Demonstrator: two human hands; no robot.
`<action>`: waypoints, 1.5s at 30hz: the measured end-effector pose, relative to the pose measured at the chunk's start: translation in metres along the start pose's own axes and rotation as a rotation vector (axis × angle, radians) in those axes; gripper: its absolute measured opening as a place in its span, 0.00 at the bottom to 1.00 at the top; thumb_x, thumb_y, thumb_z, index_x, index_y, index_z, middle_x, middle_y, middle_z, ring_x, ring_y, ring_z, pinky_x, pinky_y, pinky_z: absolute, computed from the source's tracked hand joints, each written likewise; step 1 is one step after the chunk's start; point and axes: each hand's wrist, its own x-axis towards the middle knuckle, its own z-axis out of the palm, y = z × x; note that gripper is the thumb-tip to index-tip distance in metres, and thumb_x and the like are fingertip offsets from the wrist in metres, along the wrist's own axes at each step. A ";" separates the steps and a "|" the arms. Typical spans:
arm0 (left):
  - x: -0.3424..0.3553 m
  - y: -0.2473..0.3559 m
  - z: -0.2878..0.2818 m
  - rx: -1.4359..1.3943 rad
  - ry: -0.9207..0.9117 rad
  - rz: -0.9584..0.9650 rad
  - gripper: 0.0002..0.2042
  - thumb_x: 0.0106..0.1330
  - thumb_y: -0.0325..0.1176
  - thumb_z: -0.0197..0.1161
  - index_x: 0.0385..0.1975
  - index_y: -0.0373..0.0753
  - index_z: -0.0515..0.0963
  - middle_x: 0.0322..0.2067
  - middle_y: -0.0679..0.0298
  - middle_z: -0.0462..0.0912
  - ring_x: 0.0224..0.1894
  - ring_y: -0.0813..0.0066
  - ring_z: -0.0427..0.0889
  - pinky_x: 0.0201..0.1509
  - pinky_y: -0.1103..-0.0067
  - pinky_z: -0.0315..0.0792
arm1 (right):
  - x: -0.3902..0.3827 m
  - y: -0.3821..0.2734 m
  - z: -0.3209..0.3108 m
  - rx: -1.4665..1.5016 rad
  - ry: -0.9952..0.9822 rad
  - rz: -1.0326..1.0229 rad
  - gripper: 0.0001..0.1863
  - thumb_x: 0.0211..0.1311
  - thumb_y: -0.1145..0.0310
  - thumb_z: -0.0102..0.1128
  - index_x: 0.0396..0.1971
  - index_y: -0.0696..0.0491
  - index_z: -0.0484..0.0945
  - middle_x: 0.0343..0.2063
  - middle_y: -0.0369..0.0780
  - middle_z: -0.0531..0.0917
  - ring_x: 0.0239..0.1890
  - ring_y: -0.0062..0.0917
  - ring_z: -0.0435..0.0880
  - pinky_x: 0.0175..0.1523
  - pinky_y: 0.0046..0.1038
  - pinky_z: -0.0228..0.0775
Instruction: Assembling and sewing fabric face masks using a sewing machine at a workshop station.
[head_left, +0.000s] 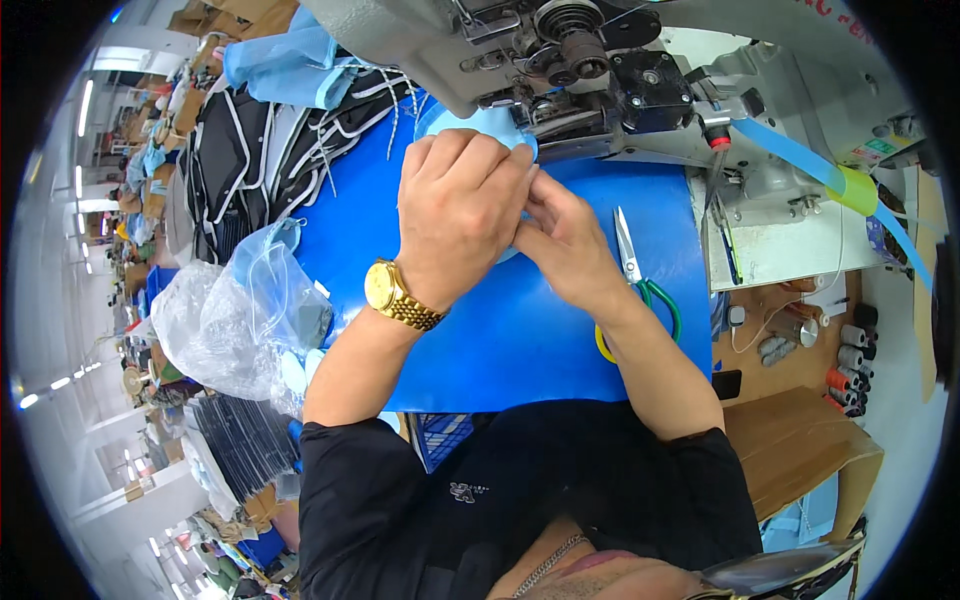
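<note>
A light blue fabric piece (490, 122) lies at the sewing machine (575, 95), its far edge close under the machine's head. My left hand (455, 205), with a gold watch on the wrist, is closed over the piece and covers most of it. Close against its fingertips, my right hand (568, 240) has its fingers curled in on the same piece. A little light blue shows below the two hands. The exact grip of the fingertips is hidden. Scissors (628, 250) with green and yellow handles lie on the blue table surface (500, 345), beside my right forearm.
Black pieces with white piping (240, 160) are heaped at the left, near blue mesh fabric (290, 65). Below them sits a clear plastic bag (230, 320). A blue tape (800, 155) runs to the machine from the right. Thread spools (850, 360) stand far right.
</note>
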 end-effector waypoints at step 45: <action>-0.014 -0.022 0.003 -0.045 0.085 0.074 0.11 0.51 0.30 0.66 0.36 0.42 0.81 0.42 0.66 0.82 0.47 0.64 0.79 0.48 0.70 0.71 | -0.009 -0.013 -0.011 0.127 -0.057 0.068 0.29 0.64 0.81 0.49 0.66 0.62 0.59 0.62 0.45 0.70 0.64 0.32 0.70 0.64 0.34 0.67</action>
